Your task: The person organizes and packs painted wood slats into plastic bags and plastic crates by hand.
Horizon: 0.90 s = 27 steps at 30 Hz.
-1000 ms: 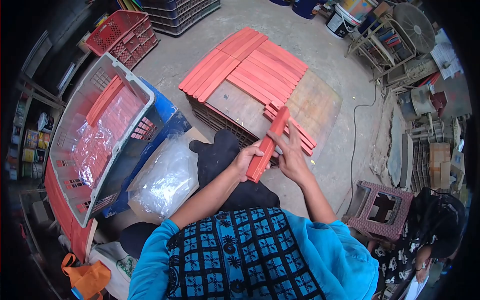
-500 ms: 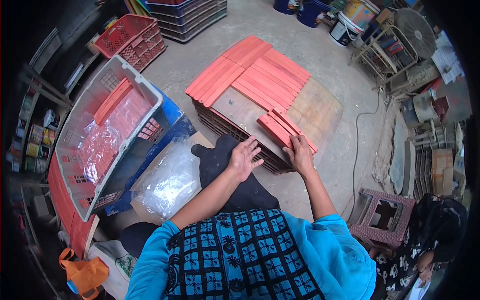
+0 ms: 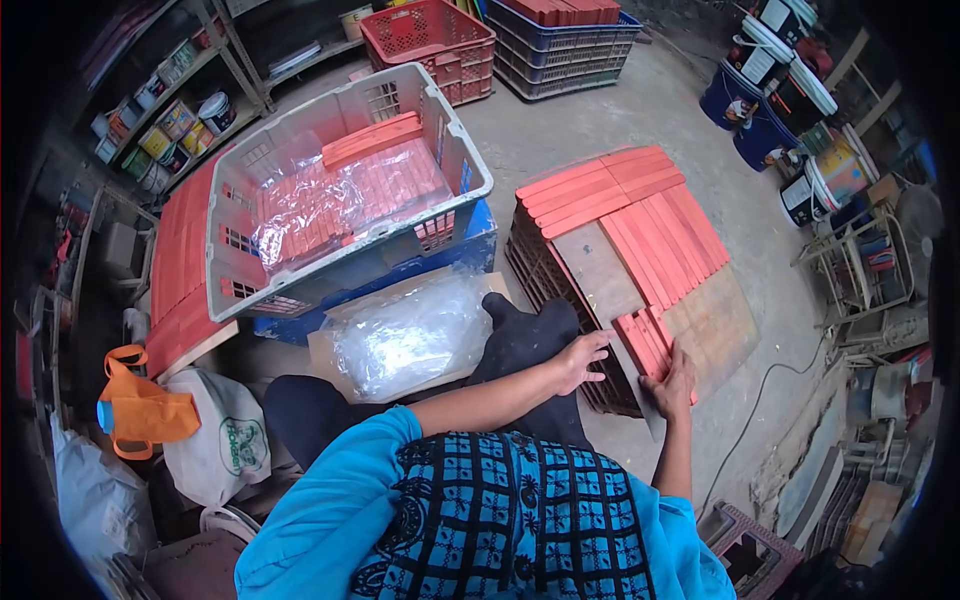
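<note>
right hand flat on red slats, fingers partly hidden | left hand spread, empty

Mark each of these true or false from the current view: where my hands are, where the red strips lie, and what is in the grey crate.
1. The right hand rests on the small stack of red strips at the board's near edge. True.
2. The left hand holds a red strip in the air. False: it is open and empty, by the board's edge.
3. The grey crate holds red strips under clear plastic. True.
4. The grey crate sits on top of the board. False: it stands apart, to the left, on a blue crate.
5. Rows of red strips cover the far part of the board. True.
</note>
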Motion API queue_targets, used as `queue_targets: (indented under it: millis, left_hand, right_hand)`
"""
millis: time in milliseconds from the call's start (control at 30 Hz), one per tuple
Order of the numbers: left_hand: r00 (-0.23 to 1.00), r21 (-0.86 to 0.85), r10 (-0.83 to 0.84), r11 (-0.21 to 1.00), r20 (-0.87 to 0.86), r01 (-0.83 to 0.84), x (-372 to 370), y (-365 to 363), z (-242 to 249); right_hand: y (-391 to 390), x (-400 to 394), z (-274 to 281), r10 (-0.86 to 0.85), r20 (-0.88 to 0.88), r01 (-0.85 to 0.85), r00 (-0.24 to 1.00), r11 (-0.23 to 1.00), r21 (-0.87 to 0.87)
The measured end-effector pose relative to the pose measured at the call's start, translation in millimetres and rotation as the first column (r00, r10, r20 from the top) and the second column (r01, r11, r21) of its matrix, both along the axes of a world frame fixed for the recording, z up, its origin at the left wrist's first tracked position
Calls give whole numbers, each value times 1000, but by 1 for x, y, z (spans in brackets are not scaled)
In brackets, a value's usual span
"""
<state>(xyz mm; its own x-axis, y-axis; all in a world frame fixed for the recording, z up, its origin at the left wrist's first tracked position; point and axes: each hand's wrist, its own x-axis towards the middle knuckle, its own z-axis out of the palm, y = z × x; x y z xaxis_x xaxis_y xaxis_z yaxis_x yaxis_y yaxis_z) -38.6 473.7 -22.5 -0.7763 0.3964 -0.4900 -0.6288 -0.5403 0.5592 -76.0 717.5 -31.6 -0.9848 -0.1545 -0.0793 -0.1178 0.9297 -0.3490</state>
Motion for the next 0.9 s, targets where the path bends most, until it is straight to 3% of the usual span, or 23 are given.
queue_targets:
  millis: [67, 167, 267, 367, 433, 500, 600, 700, 767, 900]
  left_hand:
    - [1000, 7, -10, 1000, 17, 10, 1, 0, 2]
    - [1000, 9, -16, 1000, -3, 16, 4, 2, 1]
    - [999, -8, -43, 999, -18, 43, 6, 2, 0]
    - [997, 23, -32, 999, -64, 33, 15, -3, 13]
    - [976, 124, -112, 983, -188, 136, 25, -22, 10]
    - [932, 115, -188, 966, -311, 233, 39, -56, 29]
    - [887, -46, -263, 963, -379, 265, 64, -116, 48]
    - [875, -362, -375, 896, -308, 257, 89, -181, 54]
    - [786, -529, -452, 827, -422, 192, 105, -225, 53]
    - [785, -675, -365, 732, -500, -90, 138, -299, 128]
  right_hand:
    - [12, 4, -19, 45, -15, -43, 999, 993, 109]
    - [11, 2, -19, 75, -60, -73, 995, 997, 36]
    - [-5, 2, 3, 6, 23, -7, 1000, 1000, 28]
    - [-11, 2, 16, 51, -7, -51, 999, 997, -61]
    - [-13, -8, 15, 98, -120, -111, 988, 988, -107]
    - [-42, -15, 65, 110, -178, -149, 978, 962, -227]
    - [-102, -47, 129, 247, -319, -347, 915, 885, -309]
    - [-205, -74, 203, 503, -483, -669, 717, 691, -274]
    - [-288, -87, 235, 650, -531, -831, 543, 505, -232]
    - [-457, -97, 245, 811, -555, -983, 182, 159, -90]
